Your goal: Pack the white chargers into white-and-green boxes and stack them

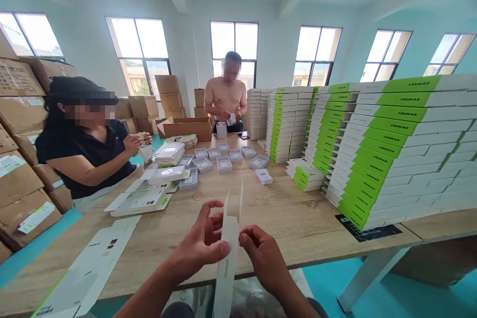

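Carefully, the left hand (199,241) and right hand (263,253) held a long white cardboard strip (228,263) upright between them. Their fingers (249,238) were curled and nearly closed, pinching it from either side, a grip that seemed to stop its folded top (234,206) from flopping. Left of the fingers lay a flat white die-cut card blank (87,271) on the pale wooden table (294,218); far to their right rose stacks of white green-banded boxes (387,159).
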{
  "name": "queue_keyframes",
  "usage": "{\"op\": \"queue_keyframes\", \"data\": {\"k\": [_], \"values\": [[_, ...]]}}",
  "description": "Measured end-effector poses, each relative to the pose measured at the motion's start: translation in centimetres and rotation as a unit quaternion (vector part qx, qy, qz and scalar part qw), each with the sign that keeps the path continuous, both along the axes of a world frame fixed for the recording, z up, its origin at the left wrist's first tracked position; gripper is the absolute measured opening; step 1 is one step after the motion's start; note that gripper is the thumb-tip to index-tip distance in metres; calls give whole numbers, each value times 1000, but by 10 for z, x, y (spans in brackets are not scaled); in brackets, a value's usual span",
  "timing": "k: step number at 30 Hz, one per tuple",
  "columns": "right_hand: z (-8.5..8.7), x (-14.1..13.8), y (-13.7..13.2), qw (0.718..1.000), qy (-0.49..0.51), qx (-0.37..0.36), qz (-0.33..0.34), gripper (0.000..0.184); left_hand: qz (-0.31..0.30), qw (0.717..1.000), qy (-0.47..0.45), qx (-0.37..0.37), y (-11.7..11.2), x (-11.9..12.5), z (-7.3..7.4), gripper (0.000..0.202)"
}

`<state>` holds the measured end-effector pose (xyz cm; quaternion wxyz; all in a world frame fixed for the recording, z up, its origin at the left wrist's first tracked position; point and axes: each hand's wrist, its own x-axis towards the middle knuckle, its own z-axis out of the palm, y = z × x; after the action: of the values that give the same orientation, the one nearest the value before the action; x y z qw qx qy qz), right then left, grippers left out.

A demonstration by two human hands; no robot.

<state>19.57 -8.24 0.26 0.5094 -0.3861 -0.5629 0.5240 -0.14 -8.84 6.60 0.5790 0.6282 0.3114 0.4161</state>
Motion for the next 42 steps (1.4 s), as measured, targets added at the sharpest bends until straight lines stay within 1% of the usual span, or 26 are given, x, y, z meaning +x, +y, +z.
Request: {"op": "queue_keyframes", "data": {"k": [1, 2, 3, 4, 6, 8, 9, 11, 13, 15, 19, 20, 21, 22, 23, 24, 26, 27, 29, 30, 32, 34, 37, 39, 40, 42], "values": [[9, 3, 0, 1000, 24, -11, 13, 53, 33, 995, 71, 58, 0, -1, 2, 104], [18, 7, 0, 997, 62, -31, 38, 58, 60, 980, 151, 115, -2, -1, 3, 109], [26, 10, -1, 990, 105, -57, 71, 63, 75, 955, 232, 167, -4, -2, 5, 112], [34, 13, -1, 981, 142, -80, 106, 65, 76, 925, 307, 211, -6, -3, 8, 113], [43, 17, -3, 965, 178, -108, 162, 63, 56, 867, 411, 278, -11, -4, 13, 108], [46, 19, -5, 956, 188, -115, 195, 58, 43, 828, 456, 324, -15, -4, 17, 100], [45, 19, -6, 951, 195, -119, 209, 58, 44, 816, 463, 344, -16, -4, 18, 97], [42, 19, -7, 941, 214, -129, 227, 61, 50, 800, 459, 383, -18, -4, 18, 94], [40, 18, -8, 937, 225, -136, 231, 62, 52, 791, 438, 424, -18, -3, 15, 91], [41, 15, -8, 938, 222, -136, 227, 59, 56, 785, 415, 457, -19, -3, 12, 89], [44, 9, -4, 952, 181, -153, 193, 46, 76, 766, 424, 478, -22, 3, 6, 87], [45, 9, -3, 962, 146, -143, 180, 43, 86, 758, 433, 480, -23, 5, 5, 85], [47, 10, -2, 976, 93, -114, 159, 40, 99, 749, 438, 486, -23, 7, 4, 83], [49, 11, -2, 989, 27, -69, 131, 38, 110, 743, 436, 495, -24, 9, 3, 82], [51, 13, -2, 994, -45, -16, 100, 37, 121, 744, 429, 498, -25, 10, 3, 83], [53, 15, -4, 991, -109, 35, 72, 37, 129, 752, 421, 491, -25, 10, 2, 85], [59, 19, -8, 975, -189, 105, 47, 41, 123, 786, 404, 451, -26, 8, 5, 84], [62, 21, -11, 970, -206, 120, 47, 43, 110, 807, 397, 424, -27, 6, 7, 76], [67, 22, -16, 963, -224, 140, 48, 47, 69, 839, 385, 379, -26, 1, 15, 47], [69, 22, -19, 959, -234, 153, 44, 48, 46, 849, 379, 366, -26, -1, 20, 34], [73, 23, -22, 947, -257, 187, 41, 49, 9, 858, 376, 349, -24, -4, 32, 22], [79, 26, -23, 933, -280, 222, 53, 48, -23, 852, 390, 349, -22, -6, 42, 18], [89, 35, -19, 910, -311, 255, 101, 33, -53, 819, 406, 403, -21, -8, 52, 20], [97, 40, -14, 892, -340, 271, 124, 26, -46, 791, 413, 449, -22, -8, 54, 21], [99, 42, -12, 883, -358, 279, 123, 25, -39, 778, 419, 466, -23, -7, 55, 21], [101, 43, -9, 868, -388, 292, 99, 27, -34, 759, 437, 481, -24, -4, 55, 26]]}}
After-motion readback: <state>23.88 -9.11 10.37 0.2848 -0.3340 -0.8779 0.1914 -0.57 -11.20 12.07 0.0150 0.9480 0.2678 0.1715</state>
